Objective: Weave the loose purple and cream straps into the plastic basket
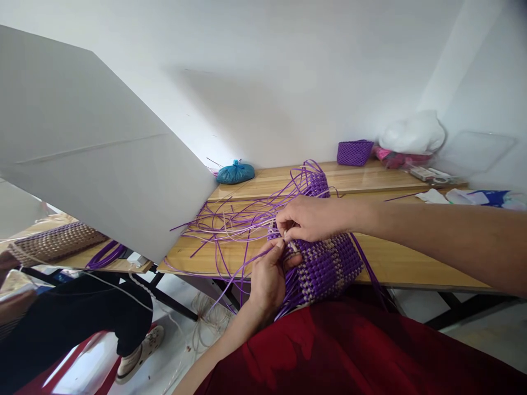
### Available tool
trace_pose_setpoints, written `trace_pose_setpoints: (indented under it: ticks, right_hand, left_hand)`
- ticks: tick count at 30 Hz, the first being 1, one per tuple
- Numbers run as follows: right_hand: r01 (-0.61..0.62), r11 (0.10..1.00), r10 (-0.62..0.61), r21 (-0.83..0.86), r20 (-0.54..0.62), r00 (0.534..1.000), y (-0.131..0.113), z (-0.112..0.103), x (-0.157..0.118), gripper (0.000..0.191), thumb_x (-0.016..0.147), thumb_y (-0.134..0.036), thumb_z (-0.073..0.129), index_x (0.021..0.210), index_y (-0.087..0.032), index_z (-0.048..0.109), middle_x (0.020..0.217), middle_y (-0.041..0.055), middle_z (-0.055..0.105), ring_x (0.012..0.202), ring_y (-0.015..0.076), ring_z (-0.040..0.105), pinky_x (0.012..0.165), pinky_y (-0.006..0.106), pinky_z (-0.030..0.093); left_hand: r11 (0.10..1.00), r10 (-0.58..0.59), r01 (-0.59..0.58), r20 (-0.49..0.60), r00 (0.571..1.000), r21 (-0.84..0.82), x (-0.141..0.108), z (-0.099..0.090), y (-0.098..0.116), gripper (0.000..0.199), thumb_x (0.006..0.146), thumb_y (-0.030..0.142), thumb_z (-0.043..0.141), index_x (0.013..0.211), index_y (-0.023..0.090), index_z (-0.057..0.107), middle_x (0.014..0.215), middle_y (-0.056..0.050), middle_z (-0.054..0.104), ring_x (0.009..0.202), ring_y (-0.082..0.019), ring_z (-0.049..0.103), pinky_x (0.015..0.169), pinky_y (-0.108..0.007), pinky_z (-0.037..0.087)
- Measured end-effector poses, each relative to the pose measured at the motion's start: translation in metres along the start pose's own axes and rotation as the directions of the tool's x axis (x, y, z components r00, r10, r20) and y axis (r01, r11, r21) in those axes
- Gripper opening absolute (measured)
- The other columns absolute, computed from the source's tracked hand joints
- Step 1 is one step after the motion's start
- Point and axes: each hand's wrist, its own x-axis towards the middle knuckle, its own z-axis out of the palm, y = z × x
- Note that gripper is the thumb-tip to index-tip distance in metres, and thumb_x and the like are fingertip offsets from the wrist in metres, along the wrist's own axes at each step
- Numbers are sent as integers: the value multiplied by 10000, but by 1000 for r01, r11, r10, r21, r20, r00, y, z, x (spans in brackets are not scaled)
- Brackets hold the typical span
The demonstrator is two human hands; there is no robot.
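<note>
A half-woven basket (325, 271) in purple and beige plastic strips rests on its side at the table's front edge, against my lap. Long loose purple strips (242, 219) fan out from its rim to the left across the table. At the rim, my left hand (269, 274) pinches a strip between thumb and fingers from below. My right hand (307, 219) comes over the basket from the right, its fingertips closed at the same spot and almost touching the left thumb. Which strip lies between the right fingertips is partly hidden.
Against the wall stand a blue plastic bag (235, 173), a small purple basket (354, 153) and a white bag (413, 133). A grey partition (102, 142) rises at left. Beyond it a seated person has a beige woven piece (57, 241). Scissors (439, 179) lie at right.
</note>
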Motion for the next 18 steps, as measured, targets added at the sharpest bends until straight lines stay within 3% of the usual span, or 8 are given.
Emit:
trace_pose_setpoints:
  ticks: [4, 9, 12, 15, 18]
  right_hand:
    - [37, 999, -40, 33, 103, 994, 8, -2, 6, 158, 792, -87, 569, 862, -139, 700, 813, 27, 702, 713, 119, 571, 639, 231, 363]
    - [1, 1000, 1, -22, 103, 995, 8, -4, 10, 129, 792, -174, 604, 847, -144, 717, 789, 31, 710, 685, 126, 570, 605, 233, 349]
    - [-24, 994, 34, -107, 97, 995, -1, -2, 10, 126, 775, -152, 593, 794, -144, 718, 730, 38, 699, 652, 135, 557, 582, 253, 322]
    - [-70, 988, 78, -140, 51, 996, -6, 3, 10, 125, 736, -95, 584, 745, -142, 700, 689, 36, 682, 614, 132, 538, 559, 262, 305]
    - [-90, 992, 84, -94, -60, 995, -1, 13, 7, 130, 756, -83, 567, 761, -142, 683, 731, 41, 687, 645, 132, 554, 585, 255, 340]
  left_hand:
    - [999, -20, 18, -27, 999, -49, -1, 0, -5, 140, 770, 259, 720, 843, 143, 690, 897, -24, 591, 767, -94, 555, 629, -182, 552]
    - [998, 20, -21, -20, 1000, -63, -2, 5, -3, 167, 789, 275, 723, 902, 163, 671, 961, -19, 600, 793, -91, 567, 608, -176, 549]
    - [998, 23, -25, -27, 999, -59, -2, 7, -2, 207, 746, 270, 771, 882, 183, 642, 885, 5, 600, 735, -90, 561, 570, -188, 548]
    - [998, -11, 8, -56, 998, -66, 1, 5, -2, 238, 688, 229, 816, 780, 163, 607, 754, 25, 577, 663, -76, 547, 579, -190, 550]
    - [994, -48, 41, -71, 996, -98, 5, 1, -5, 260, 651, 201, 836, 742, 152, 596, 756, 15, 601, 684, -82, 577, 614, -194, 556]
